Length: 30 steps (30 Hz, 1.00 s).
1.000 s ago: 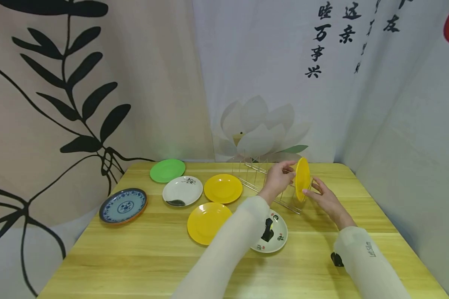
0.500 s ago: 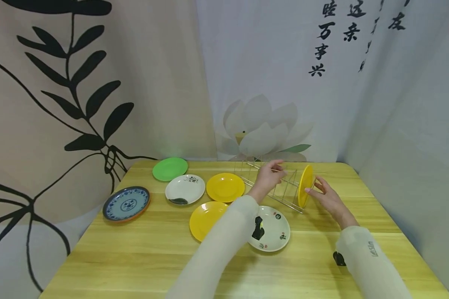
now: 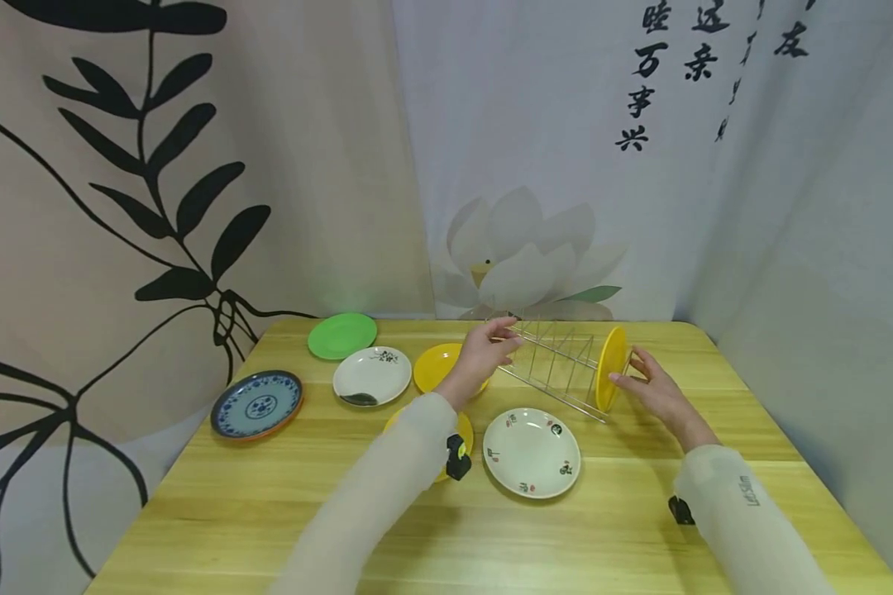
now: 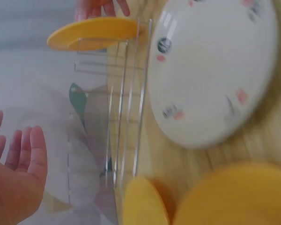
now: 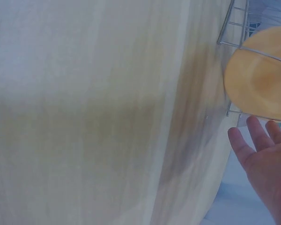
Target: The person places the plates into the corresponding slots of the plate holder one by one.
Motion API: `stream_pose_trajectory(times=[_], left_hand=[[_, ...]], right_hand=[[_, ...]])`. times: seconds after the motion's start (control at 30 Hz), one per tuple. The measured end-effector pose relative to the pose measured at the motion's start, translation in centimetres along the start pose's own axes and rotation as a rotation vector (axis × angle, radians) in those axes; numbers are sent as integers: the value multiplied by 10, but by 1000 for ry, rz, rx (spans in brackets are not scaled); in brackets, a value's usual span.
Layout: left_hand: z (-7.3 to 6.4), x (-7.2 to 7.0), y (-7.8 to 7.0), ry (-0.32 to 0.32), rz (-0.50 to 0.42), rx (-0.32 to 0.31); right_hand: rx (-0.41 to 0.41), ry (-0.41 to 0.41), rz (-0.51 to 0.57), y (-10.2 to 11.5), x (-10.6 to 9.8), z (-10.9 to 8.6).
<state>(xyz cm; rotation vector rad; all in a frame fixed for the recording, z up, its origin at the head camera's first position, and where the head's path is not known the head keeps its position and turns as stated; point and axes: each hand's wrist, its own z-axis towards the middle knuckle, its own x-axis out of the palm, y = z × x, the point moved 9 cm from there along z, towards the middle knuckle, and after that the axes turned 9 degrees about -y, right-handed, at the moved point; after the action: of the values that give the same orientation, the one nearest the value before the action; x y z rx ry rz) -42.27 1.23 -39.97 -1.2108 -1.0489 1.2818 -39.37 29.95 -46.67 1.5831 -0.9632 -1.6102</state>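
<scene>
A yellow plate [image 3: 612,369] stands on edge in the right end of the wire dish rack [image 3: 552,395]. My right hand [image 3: 658,397] is at that end, fingertips right at the plate's rim and the rack's end wire, fingers fairly straight in the right wrist view. My left hand [image 3: 484,355] is off the plate, over the rack's left end, with relaxed fingers and nothing in them. Under the left forearm lie two more yellow plates, the far one [image 3: 433,364] and the near one [image 3: 466,430], both partly hidden. A white plate with small prints [image 3: 532,453] lies in front of the rack.
Farther left on the wooden table [image 3: 268,512] are a green plate [image 3: 342,336], a white plate with a dark leaf print [image 3: 372,376] and a blue patterned plate [image 3: 256,405]. A printed curtain [image 3: 327,165] hangs behind the table's back edge.
My left hand has let go of the yellow plate and moved left, away from it. The plate has settled slightly lower in the rack. My right hand has stayed beside it.
</scene>
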Motion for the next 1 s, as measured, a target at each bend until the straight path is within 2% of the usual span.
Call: stream_pose_trajectory(times=[0.13,0.4,0.5,0.77,1.0], left_hand=[[-6,-30,9,-24,18,-48],[-18,-91,24,-111,30,-153],[-24,-112,30,-130,35,-171],[-45,-158,50,-163,32,-193],[-59,-186,67,-197,62,-196]], right_hand=[[-13,8,-24,3,-3,1],[-2,22,-19,0,-3,4],[6,18,-17,-1,-2,4],[15,24,-12,-2,0,3],[0,13,-23,-2,0,4]])
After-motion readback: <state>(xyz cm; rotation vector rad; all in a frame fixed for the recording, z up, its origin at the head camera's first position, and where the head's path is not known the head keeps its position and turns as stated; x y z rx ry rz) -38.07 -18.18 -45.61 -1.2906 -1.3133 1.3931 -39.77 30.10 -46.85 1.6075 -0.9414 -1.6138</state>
